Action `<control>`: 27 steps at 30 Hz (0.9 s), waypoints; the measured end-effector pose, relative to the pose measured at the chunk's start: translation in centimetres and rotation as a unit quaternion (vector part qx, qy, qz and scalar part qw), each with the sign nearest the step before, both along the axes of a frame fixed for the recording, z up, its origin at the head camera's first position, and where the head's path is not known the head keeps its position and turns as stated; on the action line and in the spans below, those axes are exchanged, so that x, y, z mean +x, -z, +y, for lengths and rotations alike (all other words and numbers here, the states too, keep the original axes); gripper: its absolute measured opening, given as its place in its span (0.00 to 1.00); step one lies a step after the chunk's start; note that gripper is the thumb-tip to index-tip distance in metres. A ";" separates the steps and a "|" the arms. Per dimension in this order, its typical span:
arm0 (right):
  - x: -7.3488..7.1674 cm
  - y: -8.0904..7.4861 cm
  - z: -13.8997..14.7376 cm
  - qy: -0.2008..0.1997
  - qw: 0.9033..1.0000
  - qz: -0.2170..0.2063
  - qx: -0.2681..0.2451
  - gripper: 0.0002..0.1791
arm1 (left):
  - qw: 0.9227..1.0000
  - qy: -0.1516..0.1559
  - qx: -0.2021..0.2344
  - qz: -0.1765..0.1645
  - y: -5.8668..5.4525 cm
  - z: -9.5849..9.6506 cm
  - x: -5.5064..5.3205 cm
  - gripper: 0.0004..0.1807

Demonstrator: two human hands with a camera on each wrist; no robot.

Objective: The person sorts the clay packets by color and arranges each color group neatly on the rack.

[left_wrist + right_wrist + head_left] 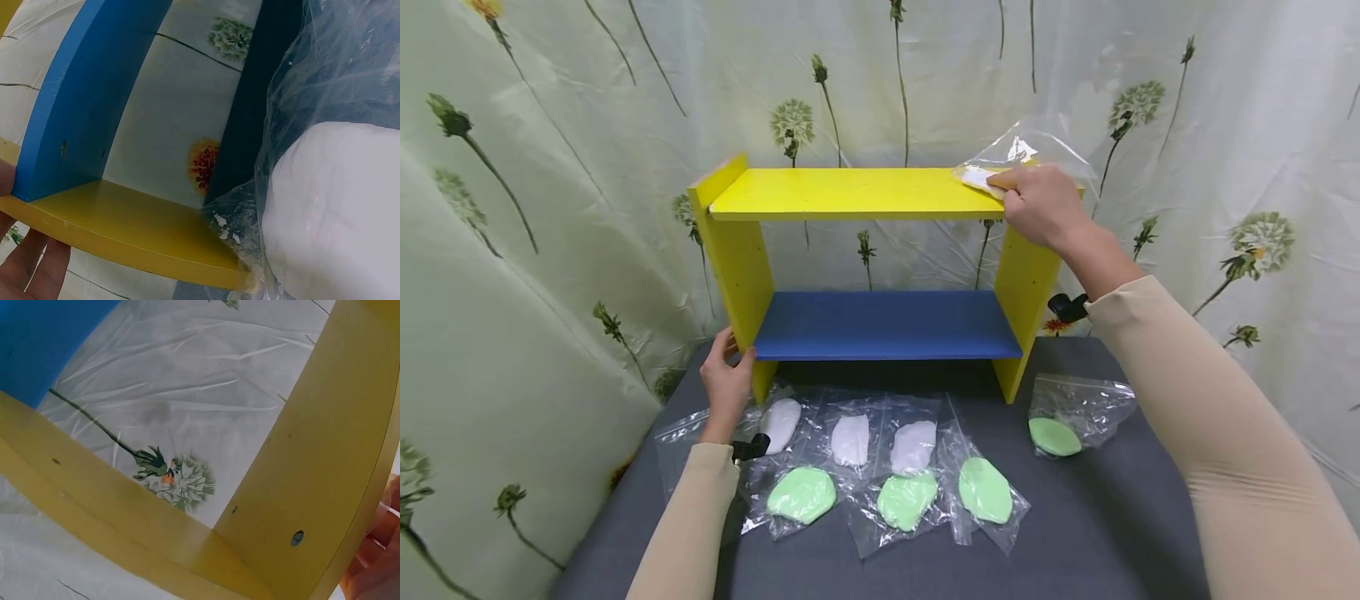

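Observation:
A small shelf unit has a yellow top board point(842, 192), yellow side panels and a blue lower board point(887, 325). My left hand point(727, 383) grips the front edge of the left side panel point(125, 231) at the blue board's height, thumb in front and fingers outside. At the top board's right end, my right hand point(1043, 202) holds a clear zip bag point(1022, 148) with a flat white lump point(980, 181) in it. The index finger lies along the lump. Only part of that hand shows at the right wrist view's edge.
On the dark tabletop point(1105, 533), in front of the shelf, lie several clear bags with white lumps point(850, 440) and green lumps point(801, 494). Another bagged green lump point(1055, 437) lies to the right. A flower-patterned curtain point(587, 167) hangs behind.

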State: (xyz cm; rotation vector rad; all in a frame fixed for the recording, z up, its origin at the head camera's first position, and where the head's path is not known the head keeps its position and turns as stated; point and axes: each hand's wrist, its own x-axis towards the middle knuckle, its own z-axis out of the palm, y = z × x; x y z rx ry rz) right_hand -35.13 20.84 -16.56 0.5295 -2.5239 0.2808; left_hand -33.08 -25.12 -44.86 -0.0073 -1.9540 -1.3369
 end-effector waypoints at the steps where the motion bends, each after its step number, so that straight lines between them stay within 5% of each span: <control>1: 0.1 0.0 0.0 -0.005 1.000 -0.010 0.001 0.27 | 1.000 -0.003 0.000 -0.002 0.0 -0.1 0.0 0.25; 6: 0.5 0.3 0.3 -0.030 0.999 -0.010 0.005 0.27 | 1.000 -0.004 -0.003 -0.009 -0.1 -0.1 0.0 0.25; 11: 1.7 0.8 0.1 -0.073 0.995 0.061 -0.006 0.27 | 1.000 -0.003 -0.001 -0.015 -0.1 0.0 0.0 0.25; 15: 3.2 1.6 -0.4 -0.129 0.983 0.128 -0.006 0.27 | 1.000 -0.007 0.001 -0.017 0.0 0.0 0.2 0.25; 20: 5.2 3.6 -0.9 -0.167 0.973 0.159 0.026 0.26 | 1.000 -0.011 0.003 -0.026 0.0 0.0 0.3 0.25; 27: 7.2 7.1 -1.3 -0.210 0.966 0.146 0.038 0.24 | 1.000 -0.002 0.002 -0.018 0.0 0.0 0.1 0.25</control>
